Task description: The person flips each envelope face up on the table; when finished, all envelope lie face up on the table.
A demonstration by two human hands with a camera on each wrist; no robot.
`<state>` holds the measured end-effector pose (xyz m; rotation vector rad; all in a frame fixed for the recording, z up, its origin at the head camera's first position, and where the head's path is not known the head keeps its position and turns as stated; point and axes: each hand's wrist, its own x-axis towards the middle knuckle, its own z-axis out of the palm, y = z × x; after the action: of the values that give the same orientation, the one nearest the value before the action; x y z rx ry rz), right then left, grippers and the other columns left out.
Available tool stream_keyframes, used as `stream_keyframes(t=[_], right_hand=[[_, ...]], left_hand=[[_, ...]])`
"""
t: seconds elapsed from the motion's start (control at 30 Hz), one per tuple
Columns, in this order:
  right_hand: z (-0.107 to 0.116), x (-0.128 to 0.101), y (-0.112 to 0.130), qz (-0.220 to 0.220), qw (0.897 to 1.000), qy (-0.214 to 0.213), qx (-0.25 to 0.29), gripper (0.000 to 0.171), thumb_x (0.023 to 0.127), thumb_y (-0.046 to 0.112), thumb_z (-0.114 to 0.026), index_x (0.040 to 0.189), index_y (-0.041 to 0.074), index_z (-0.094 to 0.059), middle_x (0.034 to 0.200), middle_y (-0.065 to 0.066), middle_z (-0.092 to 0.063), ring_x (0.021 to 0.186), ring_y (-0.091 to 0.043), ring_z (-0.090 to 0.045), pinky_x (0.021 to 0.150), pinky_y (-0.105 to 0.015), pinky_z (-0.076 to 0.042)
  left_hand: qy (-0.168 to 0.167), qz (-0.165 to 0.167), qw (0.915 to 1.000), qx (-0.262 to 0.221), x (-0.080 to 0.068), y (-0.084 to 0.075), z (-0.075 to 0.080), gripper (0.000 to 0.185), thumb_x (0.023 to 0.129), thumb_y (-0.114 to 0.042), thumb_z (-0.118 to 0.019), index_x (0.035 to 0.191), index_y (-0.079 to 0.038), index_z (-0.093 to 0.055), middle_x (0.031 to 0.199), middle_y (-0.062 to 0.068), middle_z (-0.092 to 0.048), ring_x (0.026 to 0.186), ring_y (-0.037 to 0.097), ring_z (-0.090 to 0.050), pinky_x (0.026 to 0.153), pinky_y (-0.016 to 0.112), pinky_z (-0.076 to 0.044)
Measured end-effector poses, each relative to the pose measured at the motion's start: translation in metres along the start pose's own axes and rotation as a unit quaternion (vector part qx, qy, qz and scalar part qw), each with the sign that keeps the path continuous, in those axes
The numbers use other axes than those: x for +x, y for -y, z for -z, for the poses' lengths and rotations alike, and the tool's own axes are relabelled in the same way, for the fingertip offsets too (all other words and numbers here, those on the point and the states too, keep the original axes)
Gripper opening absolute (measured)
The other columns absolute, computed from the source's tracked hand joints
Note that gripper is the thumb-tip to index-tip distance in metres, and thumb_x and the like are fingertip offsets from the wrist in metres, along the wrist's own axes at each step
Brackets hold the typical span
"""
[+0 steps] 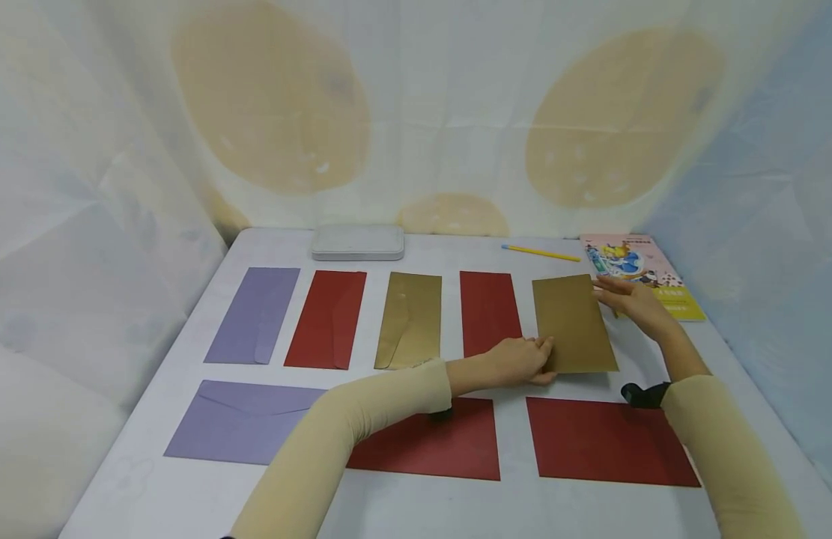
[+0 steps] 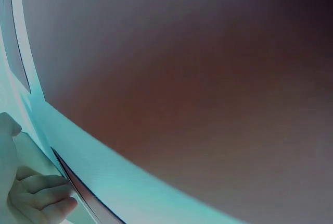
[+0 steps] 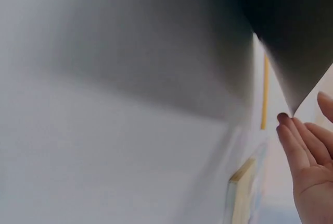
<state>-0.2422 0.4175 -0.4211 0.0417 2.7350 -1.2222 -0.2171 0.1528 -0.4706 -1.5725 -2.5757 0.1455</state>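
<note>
The left hand (image 1: pixel 520 361) is pinching the near left corner of a gold envelope (image 1: pixel 574 323), its fingers (image 2: pixel 44 195) curling at the edge. The right hand (image 1: pixel 633 302) is touching the envelope's far right corner with straight, relaxed fingers (image 3: pixel 296 143). The envelope is lying on the white bench (image 1: pixel 456 498), just beside a red envelope (image 1: pixel 489 312) and near a picture book (image 1: pixel 641 273). A yellow pencil (image 1: pixel 541 253) is lying farther back.

Cloth-draped tabletop booth (image 1: pixel 456 112) (staged recording corner), white table (image 1: pixel 429 251)
</note>
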Motion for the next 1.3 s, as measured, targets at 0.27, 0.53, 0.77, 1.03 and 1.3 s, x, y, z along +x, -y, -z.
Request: stream_keyframes(t=[0.27, 0.53, 0.77, 1.03, 1.3], right_hand=[[0.003, 0.002, 0.011, 0.033, 0.998, -0.013, 0.052, 0.071, 0.096, 0.042, -0.057, 0.153, 0.011, -0.026, 0.15, -0.018, -0.035, 0.135, -0.039, -0.035, 0.106, -0.06, -0.026], [-0.001, 0.001, 0.025, 0.046, 0.996, -0.032, 0.065, 0.07, 0.094, 0.041, -0.061, 0.153, 0.019, -0.03, 0.152, -0.013, -0.034, 0.138, -0.032, -0.033, 0.108, -0.056, -0.027], [-0.008, 0.007, 0.032, 0.063, 0.995, -0.039, 0.065, 0.069, 0.095, 0.04, -0.06, 0.153, 0.018, -0.03, 0.154, -0.011, -0.031, 0.139, -0.03, -0.031, 0.107, -0.053, -0.03], [-0.02, 0.014, 0.036, 0.06, 0.995, -0.062, 0.057, 0.071, 0.094, 0.046, -0.058, 0.153, 0.019, -0.029, 0.153, -0.013, -0.032, 0.138, -0.038, -0.031, 0.105, -0.059, -0.03], [-0.03, 0.015, 0.045, 0.078, 0.992, -0.089, 0.035, 0.074, 0.093, 0.051, -0.058, 0.152, 0.015, -0.031, 0.151, -0.015, -0.036, 0.135, -0.037, -0.036, 0.102, -0.055, -0.036]], left_hand=[[0.03, 0.014, 0.9982, -0.05, 0.0, 0.003, 0.01, 0.072, 0.092, -0.048, -0.058, 0.144, 0.0, -0.042, 0.136, 0.007, -0.055, 0.067, 0.0, -0.055, 0.053, 0.015, -0.048], [0.041, 0.038, 0.9935, -0.1, 0.002, 0.004, 0.009, 0.073, 0.09, -0.048, -0.059, 0.145, -0.003, -0.041, 0.135, 0.004, -0.057, 0.095, 0.002, -0.063, 0.057, 0.016, -0.049], [0.035, 0.044, 0.9858, -0.158, -0.001, 0.007, 0.009, 0.07, 0.091, -0.042, -0.06, 0.147, -0.005, -0.039, 0.136, 0.004, -0.056, 0.098, 0.004, -0.064, 0.052, 0.016, -0.045], [0.014, 0.061, 0.9819, -0.179, -0.003, 0.004, 0.007, 0.07, 0.092, -0.04, -0.06, 0.148, -0.005, -0.037, 0.136, 0.005, -0.056, 0.102, 0.007, -0.064, 0.054, 0.015, -0.047], [-0.072, 0.074, 0.9704, -0.218, -0.007, 0.006, 0.015, 0.092, 0.09, -0.049, -0.063, 0.153, -0.002, -0.016, 0.143, 0.011, -0.048, 0.119, 0.012, -0.056, 0.077, 0.019, -0.052]])
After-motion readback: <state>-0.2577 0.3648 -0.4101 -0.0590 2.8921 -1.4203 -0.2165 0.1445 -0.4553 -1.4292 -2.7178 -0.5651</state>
